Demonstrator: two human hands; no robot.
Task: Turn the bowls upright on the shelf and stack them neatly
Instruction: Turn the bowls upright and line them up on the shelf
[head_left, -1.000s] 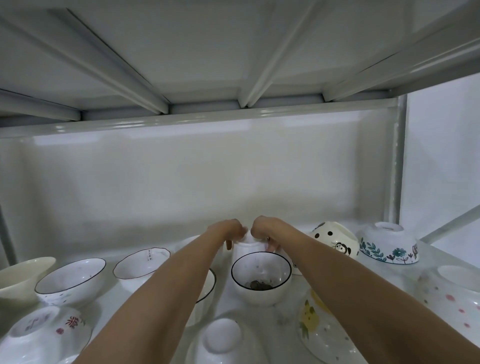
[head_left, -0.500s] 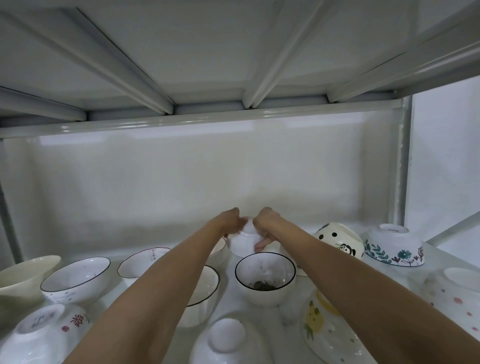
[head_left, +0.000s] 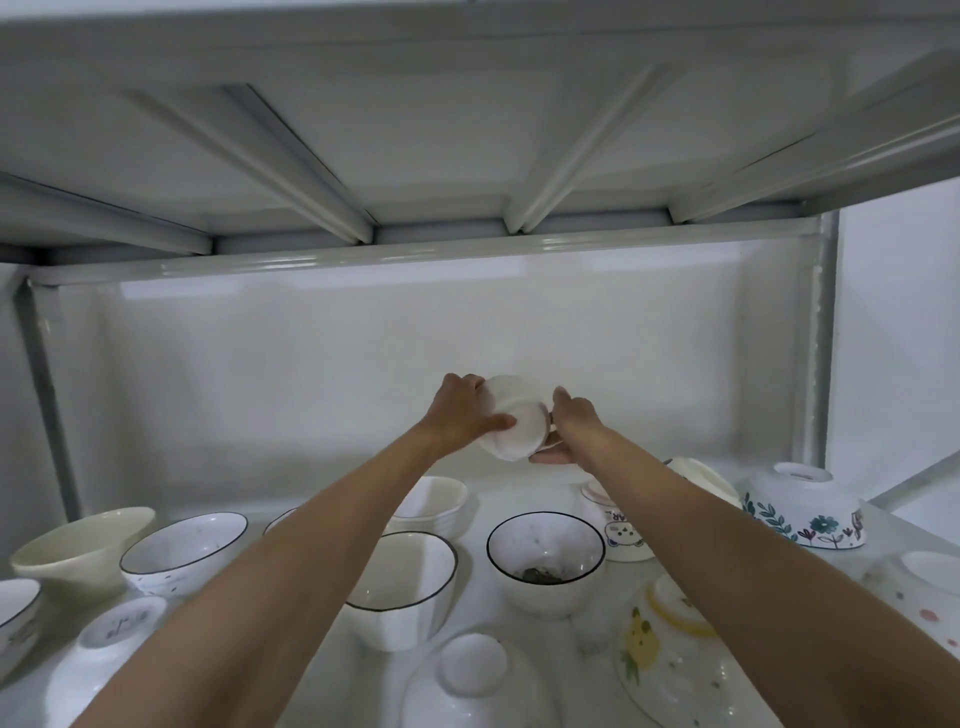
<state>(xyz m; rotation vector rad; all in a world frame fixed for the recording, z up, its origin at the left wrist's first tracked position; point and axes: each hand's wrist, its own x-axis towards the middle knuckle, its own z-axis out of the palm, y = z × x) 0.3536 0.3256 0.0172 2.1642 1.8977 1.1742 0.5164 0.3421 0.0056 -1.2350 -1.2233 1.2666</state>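
Right now both hands hold a small plain white ceramic bowl (head_left: 514, 423) in the air above the back of the white metal shelf (head_left: 478, 514), well clear of the bowls standing below. It is tipped so that its foot ring faces the camera and its mouth points away toward the back wall. The left hand (head_left: 460, 415) wraps its fingers over the top edge with the thumb pressed along the near side; the right hand (head_left: 569, 431) cups the opposite edge, fingers curled under it. The step in hand looks like the flip to upright. Done well, both grips stay on opposite sides of the rim while the wrists roll together, so the mouth comes round to face up without the glazed surface slipping. A sensible landing place seems to be the upright ribbed white bowl (head_left: 434, 501) directly beneath, and the lowering should be straight and slow, keeping clear of the black-rimmed white bowl (head_left: 545, 556) with dark residue inside it.
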